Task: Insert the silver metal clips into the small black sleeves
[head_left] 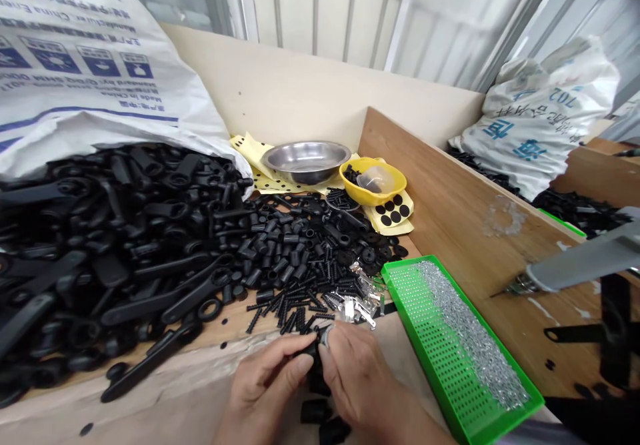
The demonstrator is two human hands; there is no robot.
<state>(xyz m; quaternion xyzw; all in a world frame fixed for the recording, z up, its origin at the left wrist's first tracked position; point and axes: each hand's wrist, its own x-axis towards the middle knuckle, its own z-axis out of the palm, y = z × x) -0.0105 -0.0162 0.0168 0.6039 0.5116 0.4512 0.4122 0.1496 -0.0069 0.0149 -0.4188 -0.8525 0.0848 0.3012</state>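
Observation:
My left hand and my right hand meet at the bottom centre, near the bench's front edge. Between their fingertips is a small black part, mostly covered by the fingers. The fingers of my left hand pinch it from the left. My right hand is closed against its other side, with something greyish at the fingertips that is too small to name. Just below the hands lie short black cylinders. Black screws and silver metal clips are spread just beyond the fingers.
Black handles spill from a white sack at left. A green tray of small silver screws stands right. Behind are a steel bowl and a yellow basket. A screwdriver tool points in from the right beside a wooden divider.

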